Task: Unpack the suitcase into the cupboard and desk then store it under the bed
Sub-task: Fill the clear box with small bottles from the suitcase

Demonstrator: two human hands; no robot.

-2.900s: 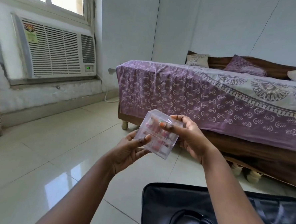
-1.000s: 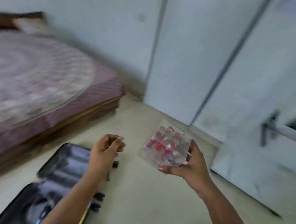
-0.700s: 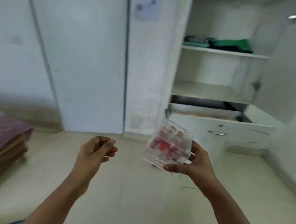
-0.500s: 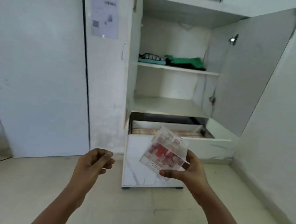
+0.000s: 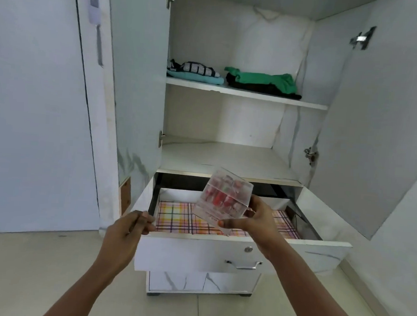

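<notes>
My right hand grips a clear plastic box with small red and pink items in its compartments, tilted, above the open drawer of the white cupboard. The drawer is pulled out and lined with a checked paper. My left hand hangs beside the drawer's left front corner, fingers loosely curled, holding nothing. The suitcase is out of view.
Both cupboard doors stand open, the right door reaching far out. Folded clothes lie on the upper shelf; the middle shelf is bare. A closed white door is to the left, a wall on the right.
I turned from the bed and suitcase to the cupboard and came close to it. The left hand let go of the box; the right hand carried it over the open drawer.
</notes>
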